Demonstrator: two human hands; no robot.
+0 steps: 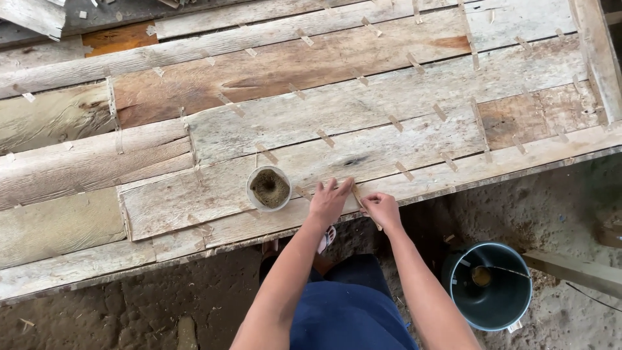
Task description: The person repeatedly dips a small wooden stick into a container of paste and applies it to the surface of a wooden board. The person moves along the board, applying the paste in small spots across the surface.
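Item one: a wide counter of rough, weathered planks, pale grey and reddish brown, with many short wooden slips wedged into the seams between boards. Item two: left hand, fingers spread and pressed flat on the plank at the near edge; its grip is released, holding nothing. Item three: right hand, just right of the left and almost touching it, fingers pinched on a thin wooden stick that slants across the near edge of the counter, its lower end jutting past the edge. Item four: a small white cup filled with brownish gritty paste, standing on the counter just left of the left hand. Item five: a grey bucket on the dirt floor to the right, well below the counter, with a wire handle across its mouth and something small and round at its bottom. Item six: a loose board lying on the floor beside the bucket, on the far right.
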